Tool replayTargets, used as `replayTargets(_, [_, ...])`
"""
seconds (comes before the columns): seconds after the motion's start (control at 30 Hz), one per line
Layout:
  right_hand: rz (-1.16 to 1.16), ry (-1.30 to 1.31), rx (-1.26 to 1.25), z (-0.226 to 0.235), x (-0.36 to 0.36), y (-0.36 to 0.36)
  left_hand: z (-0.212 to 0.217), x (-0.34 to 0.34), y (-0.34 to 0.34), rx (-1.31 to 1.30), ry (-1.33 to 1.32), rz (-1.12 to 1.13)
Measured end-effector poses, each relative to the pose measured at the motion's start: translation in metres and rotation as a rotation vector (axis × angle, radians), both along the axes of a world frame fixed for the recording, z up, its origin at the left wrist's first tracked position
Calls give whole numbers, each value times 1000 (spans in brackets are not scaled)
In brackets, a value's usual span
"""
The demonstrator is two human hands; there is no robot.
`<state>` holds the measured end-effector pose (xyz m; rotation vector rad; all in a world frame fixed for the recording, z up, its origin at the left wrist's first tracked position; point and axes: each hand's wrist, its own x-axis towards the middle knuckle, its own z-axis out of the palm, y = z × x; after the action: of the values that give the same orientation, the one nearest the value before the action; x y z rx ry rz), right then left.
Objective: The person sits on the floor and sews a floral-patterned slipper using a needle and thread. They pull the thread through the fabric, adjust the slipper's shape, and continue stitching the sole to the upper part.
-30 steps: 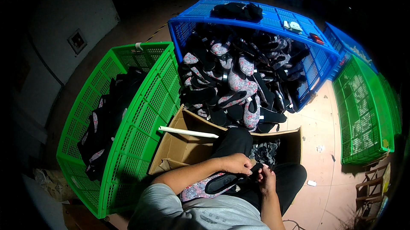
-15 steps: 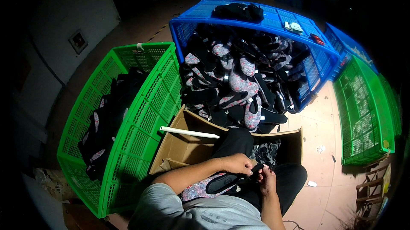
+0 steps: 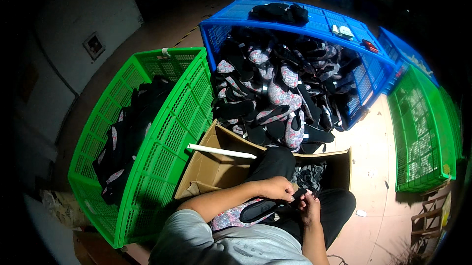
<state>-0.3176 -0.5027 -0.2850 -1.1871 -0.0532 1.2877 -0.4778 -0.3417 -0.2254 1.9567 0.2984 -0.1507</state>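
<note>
While it rests across the person's lap, the black slipper point(image 3: 258, 210) is gripped from both ends: the left hand point(image 3: 276, 189) is closed over its upper edge, and the right hand point(image 3: 309, 207) pinches the toe end and a small dark piece there, too small to identify. A patterned floral piece point(image 3: 228, 218) lies just beneath the slipper on the lap. To judge by its look, the slipper is light, soft and easily bent, so a hold on the firmer sole rim should control it better than one on the strap. Just ahead of the knees stands an open cardboard box point(image 3: 209, 171) with a white rod point(image 3: 221, 151) lying across its corner. Beyond it a blue crate point(image 3: 221, 31) is heaped with similar black and floral slippers. To the left a green crate point(image 3: 167, 132) holds dark pieces; another green crate point(image 3: 423, 132) stands on the right.
</note>
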Motion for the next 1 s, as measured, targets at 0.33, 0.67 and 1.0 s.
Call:
replayTargets(0.33, [14,-33,-4,0,0,0,2,-1,2,-5,-37,-9])
replayTargets(0.67, [-11,-24,4,-8,1,-2,7,-3,1,-40,-127,2])
replayTargets(1.0, [-6,-21,21,-6,1,-2,9,-2,-1,-44,-74,14])
